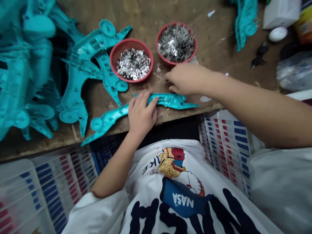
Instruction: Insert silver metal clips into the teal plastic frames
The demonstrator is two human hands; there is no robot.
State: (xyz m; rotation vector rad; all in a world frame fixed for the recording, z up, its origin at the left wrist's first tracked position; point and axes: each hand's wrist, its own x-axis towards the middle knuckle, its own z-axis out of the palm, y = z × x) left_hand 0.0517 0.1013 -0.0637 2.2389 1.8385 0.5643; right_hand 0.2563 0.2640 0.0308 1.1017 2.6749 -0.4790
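A long turquoise plastic part point(114, 114) lies along the front edge of the wooden table. My left hand point(142, 113) rests on its middle, fingers wrapped over it. Above the part's right end, my right hand point(184, 79) is bent with its fingers pressed together, just below a red basket point(195, 48) full of thin metal clips point(176, 42). Whatever its fingertips hold is too small to make out. To the left, another red basket point(113, 58) contains small shiny metal pieces point(134, 64).
Many turquoise parts point(79, 65) are heaped on the left of the table point(146, 13). Another turquoise part point(243, 26), a white box point(281, 13) and a plastic bag point(296, 71) lie at the right. Plastic crates point(226, 143) stand below the table edge.
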